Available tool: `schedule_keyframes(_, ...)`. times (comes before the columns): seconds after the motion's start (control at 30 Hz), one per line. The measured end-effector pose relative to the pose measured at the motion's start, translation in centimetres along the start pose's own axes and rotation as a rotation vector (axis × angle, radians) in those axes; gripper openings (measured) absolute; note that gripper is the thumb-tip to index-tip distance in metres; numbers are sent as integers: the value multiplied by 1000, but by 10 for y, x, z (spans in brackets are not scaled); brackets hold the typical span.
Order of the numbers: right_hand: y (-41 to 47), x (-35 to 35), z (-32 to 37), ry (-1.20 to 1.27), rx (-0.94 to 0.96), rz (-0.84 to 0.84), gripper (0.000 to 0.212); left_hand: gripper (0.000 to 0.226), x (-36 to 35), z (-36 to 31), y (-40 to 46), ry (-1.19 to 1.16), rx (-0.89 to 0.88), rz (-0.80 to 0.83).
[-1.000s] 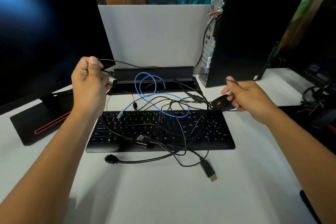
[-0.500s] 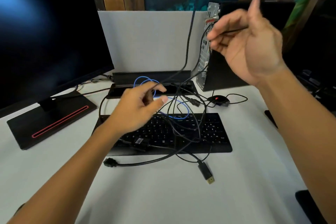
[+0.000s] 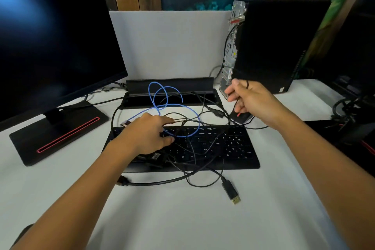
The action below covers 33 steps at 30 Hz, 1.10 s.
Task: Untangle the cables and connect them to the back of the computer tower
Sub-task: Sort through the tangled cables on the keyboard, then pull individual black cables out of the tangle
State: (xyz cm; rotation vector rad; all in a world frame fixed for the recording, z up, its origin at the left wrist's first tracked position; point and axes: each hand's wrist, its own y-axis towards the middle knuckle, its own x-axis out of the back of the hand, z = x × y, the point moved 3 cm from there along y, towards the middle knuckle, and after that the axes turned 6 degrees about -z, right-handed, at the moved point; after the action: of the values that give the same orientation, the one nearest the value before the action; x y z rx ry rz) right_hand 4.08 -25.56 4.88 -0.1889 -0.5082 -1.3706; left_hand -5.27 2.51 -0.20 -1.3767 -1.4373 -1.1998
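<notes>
A tangle of black cables [image 3: 194, 148] and a looped blue cable [image 3: 162, 95] lies over the black keyboard [image 3: 233, 148]. My left hand [image 3: 148, 134] rests on the tangle at the keyboard's left part, thumb and fingers pinching thin black cables. My right hand [image 3: 249, 99] hovers beside the lower back of the black computer tower [image 3: 280, 46], fingers curled round a thin black cable that drops toward the mouse [image 3: 241, 116]. A gold-tipped black plug [image 3: 231, 192] and another black plug [image 3: 121, 180] lie in front of the keyboard.
A dark monitor [image 3: 54, 42] on a red-striped stand [image 3: 58, 130] fills the left. A black cable tray [image 3: 168, 91] sits behind the keyboard against a grey partition [image 3: 168, 44]. More dark cables and gear [image 3: 353, 111] crowd the right edge.
My right hand has dropped from high by the tower's top to its base, still holding a thin cable. My left hand has moved down onto the tangle over the keyboard.
</notes>
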Motion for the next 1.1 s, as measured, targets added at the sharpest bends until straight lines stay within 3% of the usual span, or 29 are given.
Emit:
schedule_keyframes(0.07,-1,3,-14,-51,-43,-18,32,24,-1,-1,-1,-19,-29,11)
schedule_keyframes(0.13,-5,6,-25,-12,-100,0,31,12,-1,0,0,-63,-53,-4)
schedule_keyframes(0.3,-22,10,-48,10,-196,53,25,23,2,8,6,-183,-61,-210)
schedule_keyframes(0.43,-36,-1,-62,-307,-60,140,28,20,5,14,7,-258,-30,-336)
schedule_keyframes(0.57,-47,-17,-63,-443,162,76,30,29,5,23,8,-362,39,-308)
schedule_keyframes(0.7,-47,-26,-71,-508,233,115,39,41,2,46,6,-435,113,-286)
schedule_keyframes(0.97,-46,-23,-84,-465,267,39,15,37,1,77,6,-597,259,-439)
schedule_keyframes(1.1,-44,-20,-90,-425,240,23,37,38,3,87,5,-768,318,-547)
